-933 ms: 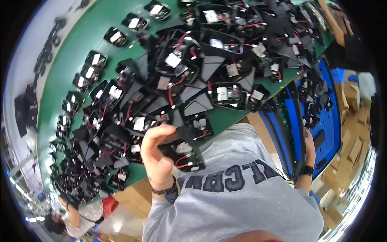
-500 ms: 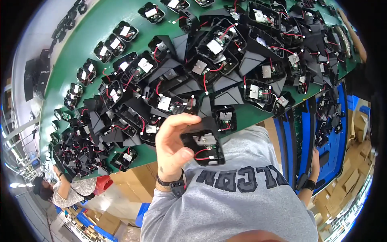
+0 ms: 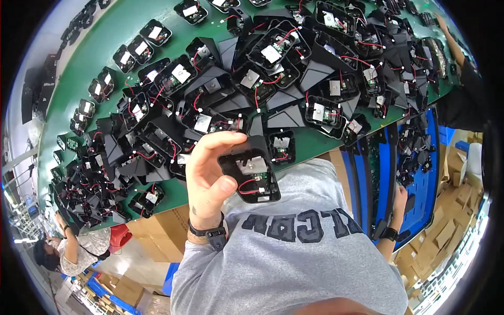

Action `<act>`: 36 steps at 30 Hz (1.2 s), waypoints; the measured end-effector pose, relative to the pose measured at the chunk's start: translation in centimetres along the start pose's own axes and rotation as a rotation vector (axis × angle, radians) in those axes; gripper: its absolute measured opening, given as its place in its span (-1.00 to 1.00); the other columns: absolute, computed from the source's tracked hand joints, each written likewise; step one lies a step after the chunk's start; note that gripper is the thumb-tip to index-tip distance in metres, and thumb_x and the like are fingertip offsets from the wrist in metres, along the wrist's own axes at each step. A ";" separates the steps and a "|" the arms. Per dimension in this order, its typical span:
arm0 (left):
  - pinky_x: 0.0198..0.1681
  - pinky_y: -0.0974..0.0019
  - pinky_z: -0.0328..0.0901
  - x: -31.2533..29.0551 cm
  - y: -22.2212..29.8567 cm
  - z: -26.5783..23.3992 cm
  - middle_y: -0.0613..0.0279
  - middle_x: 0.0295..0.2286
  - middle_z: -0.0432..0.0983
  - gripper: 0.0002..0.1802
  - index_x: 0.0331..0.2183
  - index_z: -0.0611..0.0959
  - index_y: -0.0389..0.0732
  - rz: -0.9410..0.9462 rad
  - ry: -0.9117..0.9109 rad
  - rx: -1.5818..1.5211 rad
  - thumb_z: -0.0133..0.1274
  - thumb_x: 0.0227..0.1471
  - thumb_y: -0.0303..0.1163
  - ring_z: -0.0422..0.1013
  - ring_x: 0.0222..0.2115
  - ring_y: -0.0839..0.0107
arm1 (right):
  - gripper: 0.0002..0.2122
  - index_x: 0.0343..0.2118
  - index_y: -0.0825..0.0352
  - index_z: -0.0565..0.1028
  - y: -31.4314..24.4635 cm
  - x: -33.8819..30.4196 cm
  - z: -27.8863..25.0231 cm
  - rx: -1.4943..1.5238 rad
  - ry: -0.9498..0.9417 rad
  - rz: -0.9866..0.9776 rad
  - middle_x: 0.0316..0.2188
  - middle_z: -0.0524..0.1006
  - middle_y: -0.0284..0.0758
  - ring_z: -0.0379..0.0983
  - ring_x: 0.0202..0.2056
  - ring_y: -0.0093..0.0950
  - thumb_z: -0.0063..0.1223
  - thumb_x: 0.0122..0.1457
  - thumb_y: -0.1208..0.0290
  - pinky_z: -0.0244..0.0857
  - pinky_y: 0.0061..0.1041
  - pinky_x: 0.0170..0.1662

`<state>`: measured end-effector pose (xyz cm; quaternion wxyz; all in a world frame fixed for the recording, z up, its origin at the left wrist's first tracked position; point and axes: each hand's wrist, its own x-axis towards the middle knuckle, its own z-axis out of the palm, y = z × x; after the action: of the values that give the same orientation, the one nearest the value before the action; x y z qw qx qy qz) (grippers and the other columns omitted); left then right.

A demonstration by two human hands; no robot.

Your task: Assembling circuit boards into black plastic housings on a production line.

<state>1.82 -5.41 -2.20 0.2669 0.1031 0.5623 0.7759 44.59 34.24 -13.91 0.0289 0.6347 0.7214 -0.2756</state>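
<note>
My left hand grips a black plastic housing by its side, fingers above and thumb at the near edge. The housing's open face shows a pale metal plate, a green circuit board and a red wire with a white connector. It is held up in front of my grey shirt, near the table edge. At the right, my right hand is beside a blue tray, close to a dark flat part. Its fingers are too small and partly hidden to tell whether they hold anything.
Many similar housings lie heaped on the green table, wires trailing. Several stand in a row at the far left. Cardboard boxes are below the table. One co-worker is at lower left; another person's arm reaches in at upper right.
The whole scene has shifted slightly up and left in the picture. My left hand still holds the same housing, at nearly the same tilt.
</note>
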 end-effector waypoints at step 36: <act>-0.03 0.36 0.23 -2.2 -0.2 -1.2 0.13 -0.18 0.40 -0.21 -0.10 0.45 -0.43 0.030 0.328 0.051 0.19 -0.15 0.08 0.38 -0.15 0.40 | -0.68 -0.18 0.40 0.36 -33.7 -13.2 10.1 1.393 -1.717 1.013 -0.53 0.23 -0.38 0.18 -0.49 -0.51 -0.35 0.28 0.22 0.20 -0.51 -0.60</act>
<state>3.17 -7.50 -2.51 0.1573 -0.0101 0.6161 0.7717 12.59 16.56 -5.14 0.2545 0.3354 -0.1644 -0.8920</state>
